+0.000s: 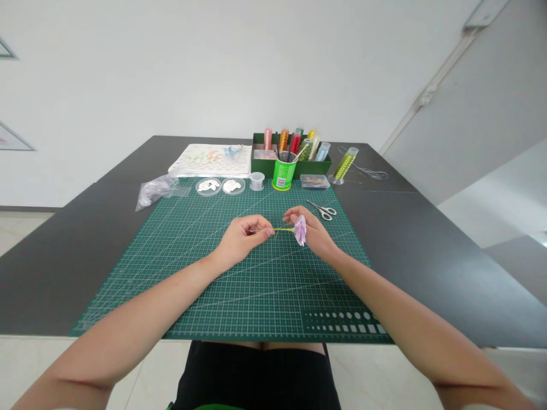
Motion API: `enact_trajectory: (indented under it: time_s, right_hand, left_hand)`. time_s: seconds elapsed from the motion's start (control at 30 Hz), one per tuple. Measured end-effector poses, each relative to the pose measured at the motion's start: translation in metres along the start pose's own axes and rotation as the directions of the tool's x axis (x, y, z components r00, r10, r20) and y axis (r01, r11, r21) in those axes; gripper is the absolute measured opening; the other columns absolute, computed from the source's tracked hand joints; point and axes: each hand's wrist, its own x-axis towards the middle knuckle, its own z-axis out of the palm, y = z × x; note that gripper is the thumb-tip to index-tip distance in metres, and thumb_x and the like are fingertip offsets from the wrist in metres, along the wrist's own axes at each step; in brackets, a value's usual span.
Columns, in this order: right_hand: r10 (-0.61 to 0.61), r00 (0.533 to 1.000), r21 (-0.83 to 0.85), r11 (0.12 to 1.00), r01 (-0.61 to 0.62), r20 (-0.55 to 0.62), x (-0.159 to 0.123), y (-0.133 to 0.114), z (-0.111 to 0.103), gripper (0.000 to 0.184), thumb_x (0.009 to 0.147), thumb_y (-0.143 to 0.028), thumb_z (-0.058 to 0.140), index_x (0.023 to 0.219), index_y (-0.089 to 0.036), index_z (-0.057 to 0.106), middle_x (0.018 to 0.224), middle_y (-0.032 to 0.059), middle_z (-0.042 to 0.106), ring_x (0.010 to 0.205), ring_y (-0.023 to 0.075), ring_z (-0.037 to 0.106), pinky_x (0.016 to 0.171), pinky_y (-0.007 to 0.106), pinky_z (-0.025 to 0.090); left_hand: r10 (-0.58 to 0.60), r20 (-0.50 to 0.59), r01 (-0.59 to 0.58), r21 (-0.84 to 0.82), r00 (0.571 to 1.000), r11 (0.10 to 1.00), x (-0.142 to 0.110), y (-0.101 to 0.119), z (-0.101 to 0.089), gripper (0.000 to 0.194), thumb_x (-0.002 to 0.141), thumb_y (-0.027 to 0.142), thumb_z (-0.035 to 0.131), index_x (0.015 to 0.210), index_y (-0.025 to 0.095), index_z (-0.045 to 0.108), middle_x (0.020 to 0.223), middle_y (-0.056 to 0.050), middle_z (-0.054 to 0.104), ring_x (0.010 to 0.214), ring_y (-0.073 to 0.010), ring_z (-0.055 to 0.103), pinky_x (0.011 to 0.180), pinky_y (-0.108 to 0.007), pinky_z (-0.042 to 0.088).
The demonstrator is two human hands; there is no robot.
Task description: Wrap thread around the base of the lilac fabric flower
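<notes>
My left hand (248,234) pinches the thin stem of an artificial flower (300,230) between thumb and fingers, over the middle of the cutting mat (231,285). The flower has a pale purple bloom and a yellow-green stem, held level with the bloom pointing right. Just behind the bloom is my right hand (314,230), its fingers stretched out and slightly curved. The bloom covers part of that hand, and I cannot make out any thread between its fingers. White-handled scissors (327,213) lie on the mat just beyond my right hand.
Along the mat's far edge stand dishes of white petals (208,187), a small round container (257,181), a green can of tools (283,173) and a flat box (315,182). Behind is a green tray of thread spools (314,167). A yellow-green spool (345,165) leans right; a plastic bag (156,191) lies left.
</notes>
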Motion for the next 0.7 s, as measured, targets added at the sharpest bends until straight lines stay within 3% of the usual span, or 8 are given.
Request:
enact_trajectory:
  time_s: [0.13, 0.3, 0.57, 0.7]
  right_hand:
    - [-0.074, 0.995, -0.047, 0.996, 0.078, 0.073, -0.003, 0.005, 0.003, 0.027, 0.093, -0.036, 0.053, 0.111, -0.021, 0.066, 0.109, 0.0061, 0.07, 0.107, 0.025, 0.063, 0.097, 0.043, 0.047]
    - [-0.139, 0.967, -0.001, 0.99, 0.143, 0.213, -0.009, 0.009, 0.008, 0.03, 0.096, -0.032, 0.053, 0.122, -0.024, 0.065, 0.13, 0.0077, 0.068, 0.128, 0.0267, 0.058, 0.114, 0.049, 0.04]
    - [-0.164, 0.946, 0.032, 0.986, 0.162, 0.278, -0.01, 0.011, 0.007, 0.031, 0.099, -0.033, 0.053, 0.127, -0.024, 0.064, 0.135, 0.009, 0.066, 0.131, 0.026, 0.058, 0.118, 0.052, 0.039]
    - [-0.137, 0.943, 0.2, 0.977, 0.078, 0.304, -0.01, 0.009, 0.009, 0.03, 0.096, -0.031, 0.06, 0.125, -0.025, 0.065, 0.136, 0.0081, 0.066, 0.13, 0.025, 0.06, 0.118, 0.052, 0.039]
  left_hand:
    - [0.007, -0.013, -0.007, -0.018, 1.0, 1.0, 0.0, 0.0, 0.0, 0.029, 0.079, 0.042, 0.073, 0.071, 0.016, 0.063, 0.063, 0.002, 0.057, 0.056, -0.0087, 0.044, 0.055, -0.022, 0.037]
    - [0.006, -0.028, -0.007, -0.016, 1.0, 1.0, 0.0, 0.0, 0.0, 0.028, 0.08, 0.041, 0.073, 0.072, 0.017, 0.064, 0.062, 0.003, 0.055, 0.055, -0.0082, 0.041, 0.053, -0.022, 0.034]
    - [0.044, -0.011, -0.044, -0.024, 0.999, 0.999, 0.0, 0.0, 0.0, 0.027, 0.082, 0.04, 0.072, 0.072, 0.017, 0.064, 0.059, 0.004, 0.053, 0.052, -0.0075, 0.039, 0.052, -0.022, 0.034]
    - [0.06, -0.034, -0.06, -0.006, 0.998, 0.998, 0.0, -0.001, 0.0, 0.025, 0.082, 0.038, 0.072, 0.071, 0.017, 0.065, 0.06, 0.003, 0.056, 0.053, -0.0083, 0.043, 0.053, -0.022, 0.037]
